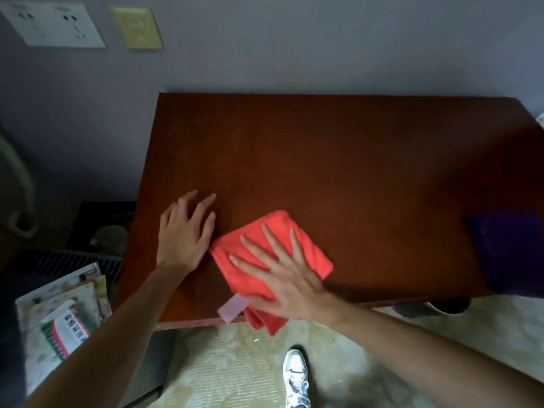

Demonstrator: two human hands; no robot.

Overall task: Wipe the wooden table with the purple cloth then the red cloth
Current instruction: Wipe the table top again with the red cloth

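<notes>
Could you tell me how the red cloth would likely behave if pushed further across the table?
The red cloth looks soft and folded, so it would probably slide under the flat right hand yet bunch. Its corner overhangs the table edge, so it seems floppy.

tabletop (338, 157) open, purple cloth (509, 248) possibly overhanging

Wall sockets (54, 23), papers (63, 313) on the floor, white shoe (295, 378).

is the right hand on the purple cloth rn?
No, the right hand lies flat with fingers spread on the red cloth, while the purple cloth sits untouched at the table's right edge.
</notes>
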